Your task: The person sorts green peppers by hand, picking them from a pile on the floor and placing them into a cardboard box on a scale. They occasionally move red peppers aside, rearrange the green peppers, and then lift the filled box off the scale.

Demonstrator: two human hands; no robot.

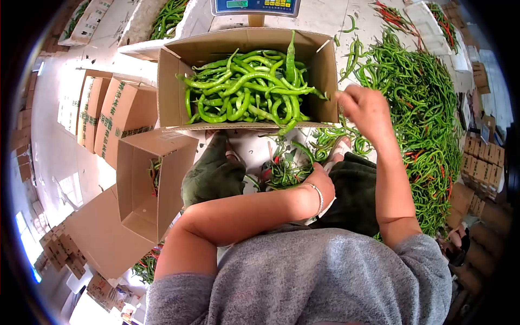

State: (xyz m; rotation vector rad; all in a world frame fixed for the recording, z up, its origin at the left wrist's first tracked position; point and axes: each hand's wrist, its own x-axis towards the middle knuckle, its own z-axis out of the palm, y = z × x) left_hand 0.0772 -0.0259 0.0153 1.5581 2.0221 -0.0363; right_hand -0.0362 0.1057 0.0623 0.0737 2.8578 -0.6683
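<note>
We are seeing the left hand (320, 181) reaching down at 6 o'clock of the cardboard box (172, 92). It is going into a small heap of green peppers (283, 173) lying on the floor between the feet. Its fingers are buried in the heap, so we cannot tell how its grip is standing. The right hand (368, 111) is hovering at the box's 3 o'clock corner, grip curled narrow, and we cannot tell whether it is holding anything. The box is carrying a mound of long peppers (246, 92), and a big loose pile (425, 114) is spreading further at 3 o'clock. A scale (254, 6) is sitting at 12 o'clock and an open side box (142, 187) at 8 o'clock. We are judging the peppers light, thin and bendy but snappable, with waxy, slippery skin. They are best taken mid-length as a loose bunch, not squeezed hard.
</note>
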